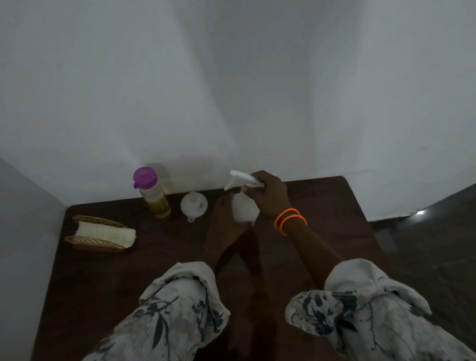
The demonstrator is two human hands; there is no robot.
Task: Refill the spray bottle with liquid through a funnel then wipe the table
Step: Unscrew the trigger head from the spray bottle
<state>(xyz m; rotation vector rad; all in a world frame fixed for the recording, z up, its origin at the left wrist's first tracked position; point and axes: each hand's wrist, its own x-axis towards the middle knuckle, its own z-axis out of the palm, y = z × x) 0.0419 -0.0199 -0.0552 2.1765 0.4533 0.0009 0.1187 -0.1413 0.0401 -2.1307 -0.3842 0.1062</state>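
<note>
One white spray bottle [245,211] is held above the far middle of the dark counter [318,202]. Its body is gripped by the left hand [224,220]; its white trigger head [242,178] is clasped by the curled fingers of the right hand [269,195]. Two orange bangles [289,219] are seen on the right wrist. Just left of the bottle, one white funnel [193,205] lies on the counter. Beside it stands one purple-capped bottle [153,192] of yellowish liquid. One wicker basket [96,242] holding one folded cloth [107,233] sits at far left.
</note>
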